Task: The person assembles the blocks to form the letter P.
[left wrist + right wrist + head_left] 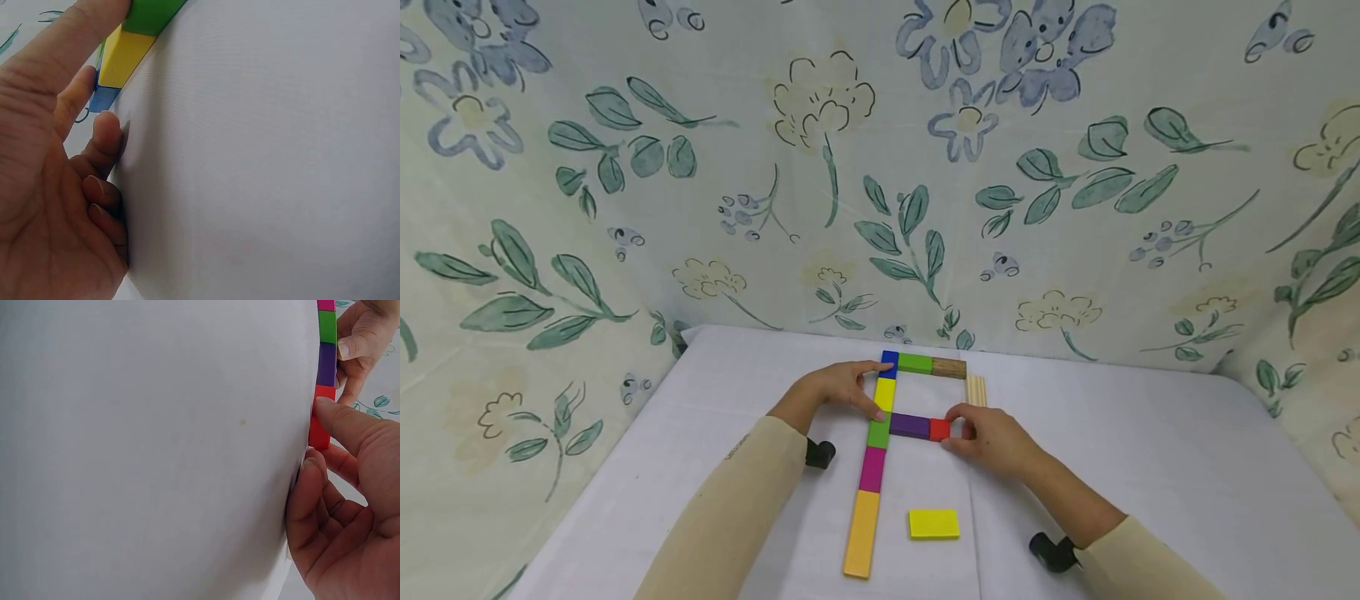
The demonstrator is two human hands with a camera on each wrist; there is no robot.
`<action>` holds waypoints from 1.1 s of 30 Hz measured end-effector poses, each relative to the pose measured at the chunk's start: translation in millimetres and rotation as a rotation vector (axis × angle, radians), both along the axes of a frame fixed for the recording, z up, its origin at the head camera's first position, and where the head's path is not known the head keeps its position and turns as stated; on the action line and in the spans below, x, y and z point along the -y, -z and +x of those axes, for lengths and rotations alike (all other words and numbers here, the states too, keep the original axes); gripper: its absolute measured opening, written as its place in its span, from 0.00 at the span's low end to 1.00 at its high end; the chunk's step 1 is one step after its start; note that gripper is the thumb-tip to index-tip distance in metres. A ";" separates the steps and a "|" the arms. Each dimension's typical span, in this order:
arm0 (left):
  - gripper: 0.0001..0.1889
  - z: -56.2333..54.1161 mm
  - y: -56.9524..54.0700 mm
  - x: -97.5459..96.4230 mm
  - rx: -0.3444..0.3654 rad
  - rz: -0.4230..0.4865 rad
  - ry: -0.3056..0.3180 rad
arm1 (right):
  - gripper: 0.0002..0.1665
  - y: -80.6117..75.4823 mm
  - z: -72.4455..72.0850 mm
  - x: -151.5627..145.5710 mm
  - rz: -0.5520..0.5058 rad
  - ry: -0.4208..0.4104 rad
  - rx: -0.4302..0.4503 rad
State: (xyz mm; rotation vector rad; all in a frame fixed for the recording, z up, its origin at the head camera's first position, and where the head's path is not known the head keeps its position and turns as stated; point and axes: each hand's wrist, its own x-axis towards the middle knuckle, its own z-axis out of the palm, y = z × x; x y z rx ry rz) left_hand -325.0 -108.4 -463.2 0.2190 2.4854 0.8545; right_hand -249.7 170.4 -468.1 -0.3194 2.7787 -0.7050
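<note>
Colored wooden blocks lie flat on the white cloth. A column runs from a blue block (888, 364) down through a yellow block (885, 394), a green block (878, 433), a magenta block (872, 469) and a long orange block (861, 533). My left hand (842, 385) spans its upper part, index finger extended to the blue block and thumb against the green one. From the column a purple block (910, 426) reaches right to a red block (939, 430). Between thumb and index finger my right hand (996, 440) pinches the red block, its other fingers curled near the cloth.
At the top, a second green block (915, 363) and a brown wood-grain block (949, 367) extend right from the blue one. A pale ridged wooden piece (976, 390) stands beyond my right hand. A loose yellow block (934, 524) lies nearer. Flowered fabric (820, 250) hangs behind.
</note>
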 end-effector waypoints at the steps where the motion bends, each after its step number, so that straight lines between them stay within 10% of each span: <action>1: 0.52 0.1 -0.1 0.0 0.000 -0.001 0.000 | 0.20 0.4 -0.1 0.0 0.000 0.000 0.000; 18: 0.52 1.1 -0.3 -0.2 0.005 0.000 -0.012 | 0.24 -11.4 14.2 2.6 -0.068 -0.011 0.035; 24: 0.52 1.5 -0.4 -0.5 0.000 0.000 -0.010 | 0.14 -18.6 35.4 5.4 -0.125 -0.232 0.131; 33: 0.52 0.3 0.8 0.8 -0.005 0.004 -0.010 | 0.37 -32.7 59.4 5.5 0.043 -0.465 0.352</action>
